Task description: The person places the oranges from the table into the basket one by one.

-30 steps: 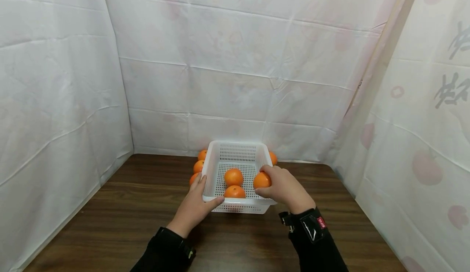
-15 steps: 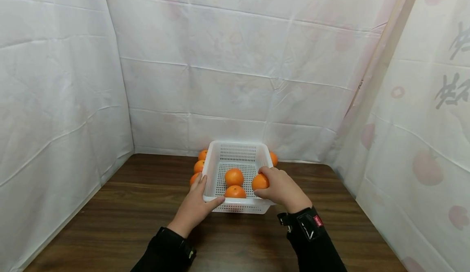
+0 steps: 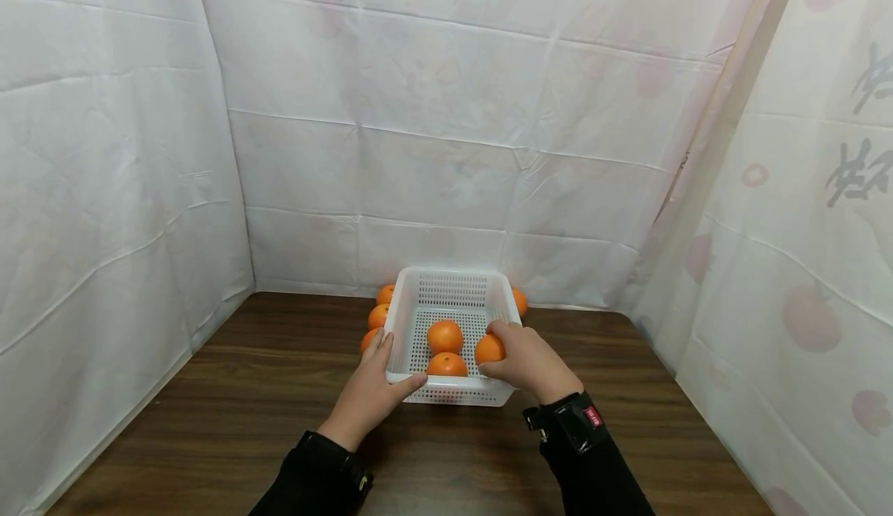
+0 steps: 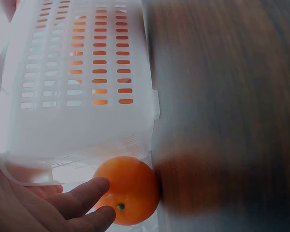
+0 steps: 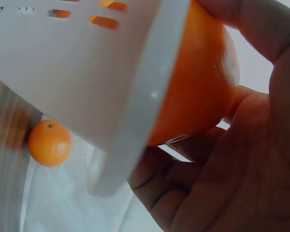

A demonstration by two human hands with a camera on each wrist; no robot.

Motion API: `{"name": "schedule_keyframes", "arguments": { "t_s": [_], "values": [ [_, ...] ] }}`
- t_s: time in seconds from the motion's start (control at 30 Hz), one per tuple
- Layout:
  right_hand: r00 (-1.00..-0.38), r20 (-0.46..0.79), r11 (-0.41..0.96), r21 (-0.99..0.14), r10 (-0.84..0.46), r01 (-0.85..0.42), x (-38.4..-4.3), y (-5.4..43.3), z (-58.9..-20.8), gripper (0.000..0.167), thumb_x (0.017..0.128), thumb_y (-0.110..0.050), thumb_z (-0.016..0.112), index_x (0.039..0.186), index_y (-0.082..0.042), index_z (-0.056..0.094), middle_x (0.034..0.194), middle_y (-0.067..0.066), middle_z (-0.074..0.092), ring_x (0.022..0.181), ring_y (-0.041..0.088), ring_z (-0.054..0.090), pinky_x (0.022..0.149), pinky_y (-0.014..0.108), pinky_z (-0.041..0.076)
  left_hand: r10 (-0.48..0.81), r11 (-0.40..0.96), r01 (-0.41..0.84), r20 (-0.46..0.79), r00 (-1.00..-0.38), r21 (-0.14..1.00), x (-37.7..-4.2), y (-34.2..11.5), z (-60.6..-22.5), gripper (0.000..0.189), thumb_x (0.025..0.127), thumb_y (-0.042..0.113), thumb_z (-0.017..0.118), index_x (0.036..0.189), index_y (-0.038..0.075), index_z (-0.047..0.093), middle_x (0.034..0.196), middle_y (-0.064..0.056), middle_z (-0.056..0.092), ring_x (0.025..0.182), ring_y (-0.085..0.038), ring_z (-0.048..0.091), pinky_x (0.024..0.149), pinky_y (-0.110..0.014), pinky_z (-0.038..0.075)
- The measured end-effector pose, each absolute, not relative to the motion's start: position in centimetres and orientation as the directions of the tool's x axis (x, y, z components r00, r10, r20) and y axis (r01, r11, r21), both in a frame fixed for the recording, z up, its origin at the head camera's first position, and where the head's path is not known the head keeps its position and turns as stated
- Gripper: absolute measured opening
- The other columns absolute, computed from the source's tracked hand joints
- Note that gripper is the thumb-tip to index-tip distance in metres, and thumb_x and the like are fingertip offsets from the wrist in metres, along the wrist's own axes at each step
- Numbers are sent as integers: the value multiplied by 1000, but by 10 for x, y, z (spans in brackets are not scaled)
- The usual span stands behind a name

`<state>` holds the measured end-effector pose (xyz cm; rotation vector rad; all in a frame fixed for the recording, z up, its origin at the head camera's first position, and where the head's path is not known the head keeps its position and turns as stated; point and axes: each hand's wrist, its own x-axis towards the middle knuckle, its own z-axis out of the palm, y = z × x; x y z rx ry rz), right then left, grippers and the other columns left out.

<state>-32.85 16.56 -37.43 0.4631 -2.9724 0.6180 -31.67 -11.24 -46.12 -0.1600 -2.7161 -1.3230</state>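
Note:
A white plastic basket (image 3: 456,395) with slotted walls stands on the table, two oranges (image 3: 445,337) inside it. My right hand (image 3: 536,362) grips another orange (image 3: 490,349) between thumb and fingers, over the basket's front right corner. In the right wrist view the basket rim (image 5: 145,96) crosses in front of the held orange (image 5: 205,77). At the front left corner my left hand (image 3: 366,393) rests on the basket, thumb along the front rim and fingers stretched along the left side. In the left wrist view two fingertips overlap an orange (image 4: 130,198) outside the basket.
Several oranges (image 3: 379,315) line up on the table along the basket's left side. One more orange (image 3: 519,301) sits beyond its right side. The brown wooden table (image 3: 279,361) is enclosed by white cloth (image 3: 432,175) at the back and both sides.
My right hand has moved slightly left with its orange, bringing it further in over the basket. The left hand, the basket and the other oranges stay in place.

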Motion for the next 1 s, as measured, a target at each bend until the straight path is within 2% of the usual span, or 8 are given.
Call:
{"name": "schedule_keyframes", "arguments": {
  "t_s": [0.2,0.47,0.87,1.0],
  "values": [
    [-950,128,869,-384,-284,-312,-332,164,-381,48,84,-31,85,127,-18,68,106,-2,65,86,16,57,76,34,51,42,617,142,148,-988,774,-317,-112,-461,112,88,69,75,172,17,21,181,-6,9,160,-41,32,119,-71,37],
    [-947,118,870,-374,-299,-321,-336,160,-388,50,87,-36,84,130,-16,68,111,0,64,87,16,56,78,35,50,40,621,139,146,-989,771,-316,-113,-461,112,88,69,75,172,18,21,181,-6,9,159,-41,33,119,-71,37],
    [-933,117,860,-363,-340,-359,-341,154,-396,39,89,-38,77,120,-17,68,102,0,62,87,17,55,77,37,48,51,628,161,166,-985,761,-315,-113,-463,112,89,69,74,171,14,21,181,-9,9,159,-43,33,117,-71,39],
    [-928,121,859,-352,-352,-372,-341,152,-398,44,92,-38,74,130,-17,69,111,3,66,91,18,56,81,38,49,59,630,177,181,-982,756,-315,-113,-462,112,89,70,73,171,13,22,181,-11,9,158,-44,33,117,-72,39]
  ]
}}
